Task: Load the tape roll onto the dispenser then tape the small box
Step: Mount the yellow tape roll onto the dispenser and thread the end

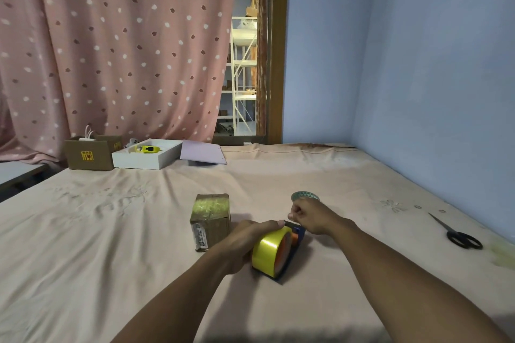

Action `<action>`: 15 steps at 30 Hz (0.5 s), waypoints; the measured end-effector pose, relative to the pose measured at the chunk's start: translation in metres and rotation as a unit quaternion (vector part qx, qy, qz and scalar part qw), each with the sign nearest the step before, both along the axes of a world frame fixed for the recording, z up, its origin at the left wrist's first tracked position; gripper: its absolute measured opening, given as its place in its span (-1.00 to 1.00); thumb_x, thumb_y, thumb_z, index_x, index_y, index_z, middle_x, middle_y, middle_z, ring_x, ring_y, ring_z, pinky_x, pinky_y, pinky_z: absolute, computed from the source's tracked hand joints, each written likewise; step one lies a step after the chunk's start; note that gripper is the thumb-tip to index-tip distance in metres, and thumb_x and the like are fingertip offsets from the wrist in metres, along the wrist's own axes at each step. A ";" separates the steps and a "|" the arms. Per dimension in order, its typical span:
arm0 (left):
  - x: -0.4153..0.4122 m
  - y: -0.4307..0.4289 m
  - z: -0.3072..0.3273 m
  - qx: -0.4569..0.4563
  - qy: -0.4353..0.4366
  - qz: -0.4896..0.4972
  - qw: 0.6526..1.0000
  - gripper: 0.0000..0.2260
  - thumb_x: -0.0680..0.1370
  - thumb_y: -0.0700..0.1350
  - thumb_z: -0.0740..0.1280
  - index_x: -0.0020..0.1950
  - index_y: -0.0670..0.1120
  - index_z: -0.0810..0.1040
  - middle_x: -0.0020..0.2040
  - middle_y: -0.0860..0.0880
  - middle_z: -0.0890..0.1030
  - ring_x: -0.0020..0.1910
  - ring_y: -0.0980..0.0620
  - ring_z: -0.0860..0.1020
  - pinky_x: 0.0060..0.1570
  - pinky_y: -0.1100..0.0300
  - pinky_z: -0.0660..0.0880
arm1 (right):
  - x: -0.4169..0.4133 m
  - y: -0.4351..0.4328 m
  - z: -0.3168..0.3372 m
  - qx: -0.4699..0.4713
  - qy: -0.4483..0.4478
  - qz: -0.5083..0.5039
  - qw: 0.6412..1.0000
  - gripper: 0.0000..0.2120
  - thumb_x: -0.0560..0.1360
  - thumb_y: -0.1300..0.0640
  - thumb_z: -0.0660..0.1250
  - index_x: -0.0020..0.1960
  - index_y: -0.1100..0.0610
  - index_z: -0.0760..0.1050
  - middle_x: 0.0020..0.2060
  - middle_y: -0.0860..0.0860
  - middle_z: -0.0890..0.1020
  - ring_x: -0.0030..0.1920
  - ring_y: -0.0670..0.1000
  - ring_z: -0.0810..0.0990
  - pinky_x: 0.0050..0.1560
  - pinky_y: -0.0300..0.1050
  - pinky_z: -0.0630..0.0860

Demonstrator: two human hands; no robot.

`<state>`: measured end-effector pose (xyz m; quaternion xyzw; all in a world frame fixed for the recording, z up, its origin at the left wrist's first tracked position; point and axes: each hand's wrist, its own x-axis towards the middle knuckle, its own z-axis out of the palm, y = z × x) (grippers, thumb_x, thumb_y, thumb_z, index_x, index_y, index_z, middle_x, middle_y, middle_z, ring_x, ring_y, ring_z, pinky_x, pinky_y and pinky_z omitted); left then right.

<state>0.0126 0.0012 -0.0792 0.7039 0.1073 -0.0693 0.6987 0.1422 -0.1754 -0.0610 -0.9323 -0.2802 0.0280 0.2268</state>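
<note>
A yellow tape roll (267, 249) sits on a dark blue dispenser (296, 242) with an orange hub, lying on the pink bedsheet. My left hand (250, 239) grips the roll and dispenser from the left side. My right hand (309, 216) is closed at the dispenser's far end, its fingers pinching something thin there, likely the tape's end. The small cardboard box (210, 221), with clear tape across its top, stands just left of my left hand. Behind my right hand lies a second, greenish tape roll (305, 196).
Black scissors (459, 235) lie at the right near the blue wall. At the bed's far left stand a brown cardboard box (89, 156), a white tray (145, 160) holding a yellow object, and a lilac folder (202, 152).
</note>
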 end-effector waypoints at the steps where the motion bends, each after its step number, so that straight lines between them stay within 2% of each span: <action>1: 0.000 0.000 0.000 0.001 -0.001 0.000 1.000 -0.35 0.25 0.19 0.62 0.18 -0.21 0.69 -0.01 -0.16 0.72 -0.05 -0.11 0.68 0.00 0.04 0.58 | 0.001 -0.001 0.000 0.005 0.007 -0.007 1.000 -0.84 0.62 0.04 0.34 -0.09 0.10 0.53 -0.03 -0.01 0.63 -0.06 -0.04 0.59 -0.08 -0.10 0.51; 4: 0.000 0.001 0.000 -0.002 -0.001 0.000 1.000 -0.36 0.27 0.18 0.62 0.18 -0.22 0.69 -0.01 -0.17 0.72 -0.06 -0.11 0.68 -0.01 0.03 0.57 | 0.000 0.002 -0.002 0.007 0.002 -0.024 1.000 -0.85 0.65 0.10 0.29 -0.09 0.11 0.50 -0.11 -0.06 0.58 -0.24 -0.27 0.47 -0.28 -0.29 0.36; 6: -0.001 0.003 -0.002 -0.006 -0.005 -0.001 1.000 -0.37 0.29 0.16 0.62 0.18 -0.25 0.69 -0.03 -0.17 0.72 -0.08 -0.11 0.67 -0.03 0.03 0.56 | -0.001 0.004 -0.002 0.012 -0.007 -0.032 0.999 -0.84 0.66 0.13 0.27 -0.10 0.13 0.46 -0.19 -0.11 0.52 -0.29 -0.31 0.40 -0.33 -0.33 0.28; 9: -0.003 0.005 -0.004 -0.009 -0.011 0.004 1.000 -0.38 0.30 0.15 0.62 0.17 -0.26 0.69 -0.03 -0.18 0.72 -0.08 -0.11 0.67 -0.03 0.03 0.55 | -0.002 0.003 -0.003 0.042 0.013 -0.039 0.998 -0.81 0.66 0.14 0.26 -0.13 0.12 0.43 -0.26 -0.19 0.48 -0.30 -0.33 0.42 -0.36 -0.37 0.28; 11: -0.003 0.005 -0.005 -0.015 -0.015 0.003 1.000 -0.44 0.31 0.12 0.61 0.14 -0.25 0.71 -0.04 -0.19 0.73 -0.08 -0.11 0.67 -0.02 0.03 0.55 | -0.003 0.000 -0.008 0.086 0.055 -0.046 0.994 -0.81 0.65 0.14 0.29 -0.14 0.13 0.45 -0.25 -0.15 0.51 -0.24 -0.25 0.47 -0.37 -0.41 0.33; 13: -0.002 0.004 -0.005 -0.023 -0.023 0.002 0.999 -0.53 0.33 0.09 0.60 0.06 -0.23 0.74 -0.05 -0.19 0.74 -0.10 -0.12 0.67 -0.01 0.02 0.55 | -0.006 -0.003 -0.012 0.151 0.129 -0.062 0.978 -0.82 0.64 0.15 0.31 -0.13 0.14 0.48 -0.21 -0.01 0.55 -0.21 -0.05 0.55 -0.38 -0.30 0.47; 15: -0.003 0.004 -0.006 -0.026 -0.028 0.003 0.999 -0.59 0.33 0.07 0.60 0.00 -0.22 0.75 -0.08 -0.19 0.74 -0.12 -0.11 0.67 -0.01 0.02 0.53 | -0.008 -0.007 -0.014 0.205 0.209 -0.082 0.953 -0.84 0.64 0.17 0.32 -0.11 0.18 0.50 -0.17 0.14 0.56 -0.28 0.10 0.60 -0.48 -0.16 0.56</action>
